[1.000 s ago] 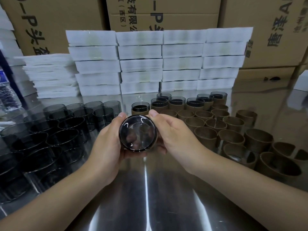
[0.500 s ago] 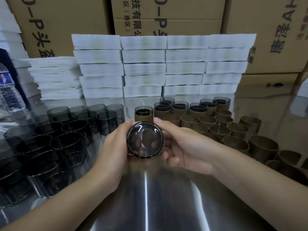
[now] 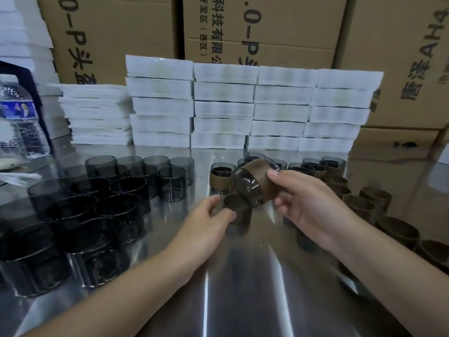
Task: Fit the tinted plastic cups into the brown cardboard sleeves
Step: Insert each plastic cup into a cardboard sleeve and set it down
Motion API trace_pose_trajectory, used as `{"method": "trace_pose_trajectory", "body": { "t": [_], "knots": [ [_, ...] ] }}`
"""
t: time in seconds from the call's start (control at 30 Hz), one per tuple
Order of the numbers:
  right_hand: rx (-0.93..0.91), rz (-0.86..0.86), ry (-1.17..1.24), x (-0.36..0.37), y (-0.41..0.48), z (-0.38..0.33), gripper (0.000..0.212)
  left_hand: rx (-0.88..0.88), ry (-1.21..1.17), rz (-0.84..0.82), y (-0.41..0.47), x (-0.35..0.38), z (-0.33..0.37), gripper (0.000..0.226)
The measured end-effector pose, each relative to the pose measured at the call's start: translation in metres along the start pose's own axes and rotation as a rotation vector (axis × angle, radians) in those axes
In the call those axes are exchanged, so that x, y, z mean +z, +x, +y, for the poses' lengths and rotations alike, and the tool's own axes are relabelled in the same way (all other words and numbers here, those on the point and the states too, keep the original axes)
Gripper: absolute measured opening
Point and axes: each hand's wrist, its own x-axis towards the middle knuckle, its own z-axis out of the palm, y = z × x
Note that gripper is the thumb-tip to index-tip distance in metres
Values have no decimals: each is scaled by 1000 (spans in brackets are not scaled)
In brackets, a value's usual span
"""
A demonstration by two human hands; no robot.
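- The sleeved cup (image 3: 252, 184) is gripped round its side by the right hand (image 3: 308, 205), fingers and thumb curled, and is held clear of the table (image 3: 243, 288).
- Its long axis is tilted, base down-left.
- The finished row (image 3: 220, 176) is found just beyond it, nearer the right hand.
- The left hand (image 3: 209, 215) is loosely curled beside a blurred brown shape; whether anything is held cannot be told.

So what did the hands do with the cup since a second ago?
The left hand let go of the sleeved cup. The right hand alone grips it now, and has turned it and carried it forward toward the finished cups. The bare cups and empty sleeves stayed put.
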Motion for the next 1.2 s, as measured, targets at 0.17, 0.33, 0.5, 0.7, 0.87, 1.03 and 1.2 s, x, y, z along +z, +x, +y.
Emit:
{"method": "trace_pose_trajectory", "body": {
  "t": [0.17,0.33,0.5,0.7,0.87,1.03,1.2],
  "knots": [
    [-90,15,-186,6,2,2,5,77,188,-308,-6,6,-3,53],
    [-161,89,-523,15,15,8,10,217,549,-344,-4,7,-12,60],
    [-223,98,-722,21,29,1,13,239,491,-290,-3,6,-16,48],
    [-375,-100,-1024,50,29,6,19,275,380,-303,-8,7,-10,35],
    [-318,-91,-1126,68,39,26,4,245,289,-268,-5,6,-9,20],
    [-252,-12,-1128,69,60,31,14,229,213,-236,1,4,-12,15],
    [-207,1,-1195,66,74,32,21,194,183,-233,1,7,-14,16]
  ]
}}
